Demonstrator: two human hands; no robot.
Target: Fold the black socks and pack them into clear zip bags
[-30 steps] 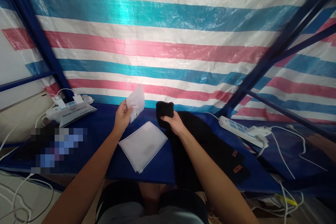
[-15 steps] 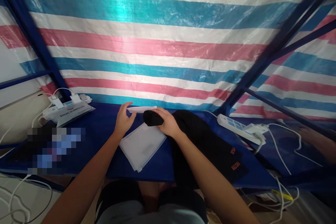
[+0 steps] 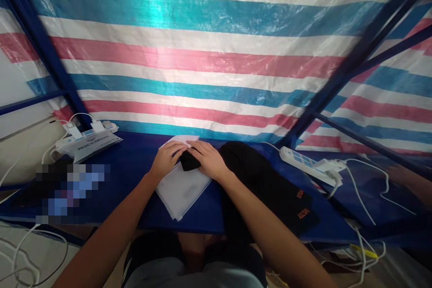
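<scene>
My left hand is closed on the near edge of a whitish plastic bag, with its fingertips close to the black bundle. My right hand grips a small folded black cloth that sits between both hands against that bag. Whether any of the cloth is inside the bag is hidden by my fingers. Under my hands lies another translucent plastic bag, flat on the blue table. Right of my right hand is a pile of black fabric pieces with orange lettering.
A white power strip with plugs and cables is at the right. At the left, another power strip stands behind a grey ROCKBROS package. Blue metal posts and a striped plastic sheet bound the blue table.
My hands have come together. The black cloth has moved slightly down and left, against the upper bag, which now tilts flatter behind my fingers.
</scene>
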